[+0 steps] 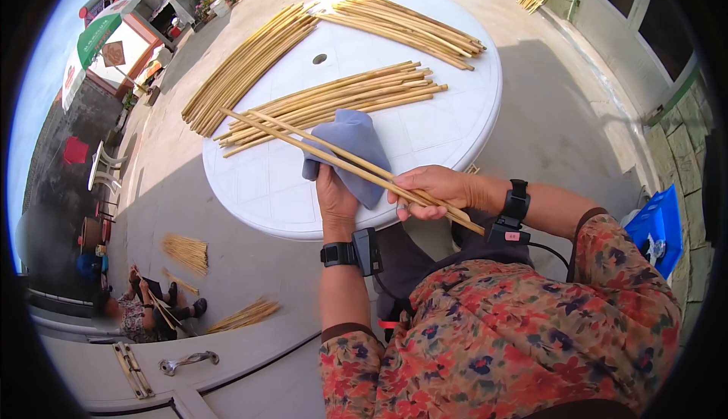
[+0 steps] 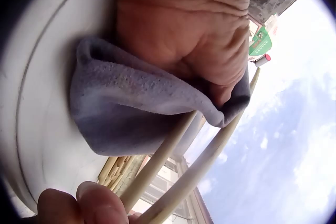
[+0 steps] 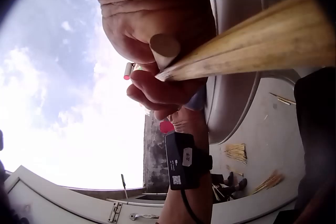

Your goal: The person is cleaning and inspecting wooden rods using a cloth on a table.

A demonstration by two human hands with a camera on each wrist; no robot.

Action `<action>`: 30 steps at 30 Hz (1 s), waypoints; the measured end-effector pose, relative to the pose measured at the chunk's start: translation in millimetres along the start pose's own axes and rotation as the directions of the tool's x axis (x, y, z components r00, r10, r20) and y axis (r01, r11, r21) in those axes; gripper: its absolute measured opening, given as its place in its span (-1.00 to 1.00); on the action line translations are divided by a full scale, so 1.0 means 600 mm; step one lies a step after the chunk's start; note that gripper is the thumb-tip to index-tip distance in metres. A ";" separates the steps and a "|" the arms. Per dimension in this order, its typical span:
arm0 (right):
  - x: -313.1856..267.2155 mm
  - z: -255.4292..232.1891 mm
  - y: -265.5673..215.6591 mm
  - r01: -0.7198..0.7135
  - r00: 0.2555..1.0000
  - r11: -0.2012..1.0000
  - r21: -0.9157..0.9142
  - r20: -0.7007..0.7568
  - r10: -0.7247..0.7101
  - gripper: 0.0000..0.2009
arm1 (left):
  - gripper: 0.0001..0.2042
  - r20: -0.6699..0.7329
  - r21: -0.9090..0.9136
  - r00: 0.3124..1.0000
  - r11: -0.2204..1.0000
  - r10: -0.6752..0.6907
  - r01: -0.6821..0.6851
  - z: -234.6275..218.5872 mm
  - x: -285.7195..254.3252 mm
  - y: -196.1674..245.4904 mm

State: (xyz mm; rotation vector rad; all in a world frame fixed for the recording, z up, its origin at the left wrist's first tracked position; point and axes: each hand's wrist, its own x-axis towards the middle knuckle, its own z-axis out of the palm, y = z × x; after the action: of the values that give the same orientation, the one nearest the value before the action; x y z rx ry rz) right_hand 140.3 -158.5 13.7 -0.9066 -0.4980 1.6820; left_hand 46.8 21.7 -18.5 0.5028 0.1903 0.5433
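My left hand grips a grey-blue cloth, which is folded around two long pale sticks over the near part of the round table. In the left wrist view the cloth wraps under the left hand, with both sticks passing out of it. My right hand holds the sticks near their lower ends, fingers curled round them. The right wrist view shows a cut stick end and a second stick at the right hand.
Three bundles of sticks lie on the white table. More bundles are on the ground. A seated person handles sticks at lower left. A blue container stands at the right, and a door is at upper right.
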 end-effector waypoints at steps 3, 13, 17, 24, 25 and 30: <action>0.020 0.001 0.006 -0.014 0.998 0.998 0.056 0.058 0.011 -0.65 | -0.71 -0.069 0.017 0.997 0.999 0.037 -0.036 -0.001 0.007 -0.006; -0.024 0.022 0.024 -0.122 0.985 0.977 -0.175 -0.144 0.097 -0.68 | -0.74 -0.227 0.220 0.936 0.950 0.269 -0.220 -0.019 0.011 -0.012; -0.106 0.000 0.052 -0.182 0.969 0.888 -0.422 -0.230 0.089 -0.66 | -0.72 -0.230 0.211 0.922 0.941 0.310 -0.264 0.007 -0.008 0.004; -0.200 -0.026 0.088 -0.190 0.938 0.701 -0.687 -0.338 -0.077 -0.67 | -0.69 -0.175 0.191 0.941 0.947 0.291 -0.257 -0.039 0.028 0.000; -0.209 -0.034 0.101 -0.201 0.927 0.696 -0.690 -0.363 -0.092 -0.68 | -0.69 -0.151 0.118 0.946 0.955 0.289 -0.273 -0.044 0.031 0.002; -0.280 -0.067 0.141 -0.227 0.905 0.606 -0.763 -0.394 -0.158 -0.71 | -0.61 -0.111 -0.096 0.977 0.977 0.180 -0.191 -0.053 0.027 0.025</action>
State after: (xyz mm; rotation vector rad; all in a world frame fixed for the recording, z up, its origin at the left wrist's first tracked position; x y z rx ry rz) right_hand 135.3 -347.8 -19.7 -1.9142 -0.9666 1.1780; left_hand 44.4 54.6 -38.8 0.3909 0.2116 0.7592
